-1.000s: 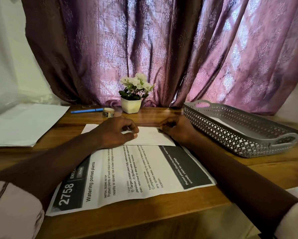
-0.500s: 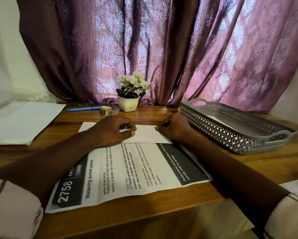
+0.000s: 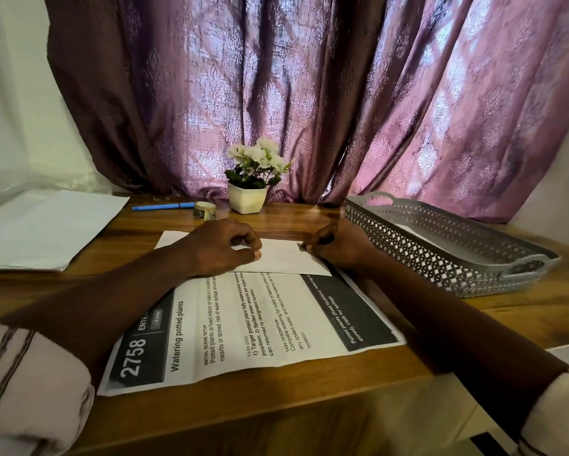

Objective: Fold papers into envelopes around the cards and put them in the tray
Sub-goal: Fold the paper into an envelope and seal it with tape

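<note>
Left hand (image 3: 222, 248) curled on the paper (image 3: 243, 324), pinching the white folded-over flap near its middle. Right hand (image 3: 340, 246) curled too, pinching the flap's right corner. Flat on the wooden counter (image 3: 309, 391), near edge close to the counter's front edge. Bare wood on both sides of the sheet. Grey tray (image 3: 424, 255) with holes near, to the right. Printed in big letters: "2758" and "Watering potted plants".
</note>
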Demonstrator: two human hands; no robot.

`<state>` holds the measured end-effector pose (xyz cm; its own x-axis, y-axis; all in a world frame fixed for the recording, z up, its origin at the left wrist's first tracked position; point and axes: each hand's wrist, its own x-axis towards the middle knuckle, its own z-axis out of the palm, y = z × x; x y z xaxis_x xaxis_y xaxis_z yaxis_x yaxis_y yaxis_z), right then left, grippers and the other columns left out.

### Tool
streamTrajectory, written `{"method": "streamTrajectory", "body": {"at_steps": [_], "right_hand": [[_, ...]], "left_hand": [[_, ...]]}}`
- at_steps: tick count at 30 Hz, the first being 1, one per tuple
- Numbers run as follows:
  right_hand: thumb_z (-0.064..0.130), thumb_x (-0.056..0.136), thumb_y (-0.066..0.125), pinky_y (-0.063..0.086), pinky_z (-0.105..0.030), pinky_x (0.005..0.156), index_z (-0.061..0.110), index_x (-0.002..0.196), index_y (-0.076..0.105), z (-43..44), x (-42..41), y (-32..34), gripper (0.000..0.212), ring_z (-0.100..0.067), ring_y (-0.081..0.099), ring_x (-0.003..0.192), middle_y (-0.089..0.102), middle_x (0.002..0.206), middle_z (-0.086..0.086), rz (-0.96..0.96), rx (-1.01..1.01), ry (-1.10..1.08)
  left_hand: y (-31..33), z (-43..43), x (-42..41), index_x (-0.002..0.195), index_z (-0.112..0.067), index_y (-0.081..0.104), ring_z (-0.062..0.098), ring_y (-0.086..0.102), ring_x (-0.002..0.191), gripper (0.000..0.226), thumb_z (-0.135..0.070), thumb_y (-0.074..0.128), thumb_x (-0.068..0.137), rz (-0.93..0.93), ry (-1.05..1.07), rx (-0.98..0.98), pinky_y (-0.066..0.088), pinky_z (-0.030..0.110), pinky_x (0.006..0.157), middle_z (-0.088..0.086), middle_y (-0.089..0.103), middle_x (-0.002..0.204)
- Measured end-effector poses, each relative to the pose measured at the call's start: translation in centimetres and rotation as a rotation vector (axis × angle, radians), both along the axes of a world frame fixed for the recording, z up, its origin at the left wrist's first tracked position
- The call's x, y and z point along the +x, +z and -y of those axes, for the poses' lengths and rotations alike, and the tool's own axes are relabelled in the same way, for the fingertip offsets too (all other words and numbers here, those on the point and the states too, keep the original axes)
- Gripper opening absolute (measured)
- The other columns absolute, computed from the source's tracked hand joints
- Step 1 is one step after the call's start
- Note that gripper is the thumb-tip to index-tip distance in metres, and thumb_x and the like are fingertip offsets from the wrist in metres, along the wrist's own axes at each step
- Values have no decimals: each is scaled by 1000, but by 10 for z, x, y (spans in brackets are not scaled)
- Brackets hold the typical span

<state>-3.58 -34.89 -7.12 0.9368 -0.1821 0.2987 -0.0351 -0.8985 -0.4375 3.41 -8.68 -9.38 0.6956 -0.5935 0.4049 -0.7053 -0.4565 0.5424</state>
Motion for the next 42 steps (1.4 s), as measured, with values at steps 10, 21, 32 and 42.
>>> {"method": "streamTrajectory", "body": {"at_steps": [10, 21, 32, 42], "right_hand": [[9, 87, 68, 41, 2, 65, 19, 100, 82, -5, -22, 3, 21, 4, 58, 68, 73, 89, 7, 29, -82, 37], [14, 89, 66, 49, -27, 73, 21, 113, 77, -6, -28, -6, 27, -16, 63, 80, 69, 95, 0, 33, -107, 115], [37, 92, 50, 37, -51, 113, 40, 137, 60, -12, -21, -7, 46, -36, 34, 139, 45, 147, -8, -112, -342, 17], [38, 94, 48, 33, -51, 110, 53, 137, 50, -11, -23, -11, 45, -31, 39, 137, 47, 143, -4, -80, -316, 13]], "left_hand": [[-1, 0, 1, 103, -29, 76, -4, 64, 101, 16, -34, 79, 88, 21, 6, -4, 49, 19, 93, -17, 73, 106], [-4, 0, 6, 104, -30, 76, -3, 65, 103, 18, -35, 79, 87, 23, -2, 5, 50, 20, 93, -19, 72, 107], [-2, -2, 2, 107, -32, 75, 1, 64, 103, 18, -34, 78, 89, 61, 6, 35, 53, 29, 96, -16, 71, 108], [0, -1, 0, 108, -31, 75, 1, 64, 104, 20, -37, 77, 89, 40, 12, 49, 53, 33, 98, -18, 71, 109]]}}
